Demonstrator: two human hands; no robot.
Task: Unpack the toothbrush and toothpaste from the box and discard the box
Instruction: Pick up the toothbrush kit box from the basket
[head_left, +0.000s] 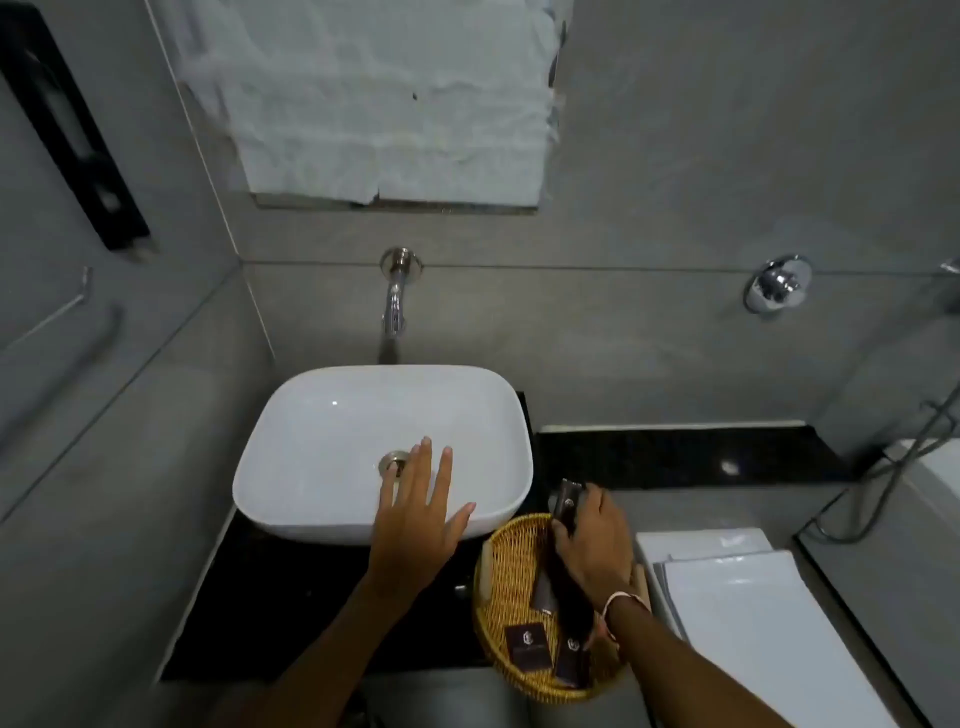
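Observation:
A long dark box (567, 503) with a small pale logo is gripped in my right hand (595, 545), which hovers over the back edge of a round wicker basket (498, 561). The box's far end sticks out past my fingers toward the wall. My left hand (418, 519) is open with fingers spread, held over the front right part of the white basin (322, 441). Toothbrush and toothpaste are not visible. Inside the basket lie other dark packets (529, 644), and a long dark item runs under my right wrist.
The basin sits on a black counter (291, 613) with a wall spout (393, 306) above it. A white toilet lid (753, 623) is at the right. A chrome valve (777, 283) is on the right wall, and paper covers the mirror.

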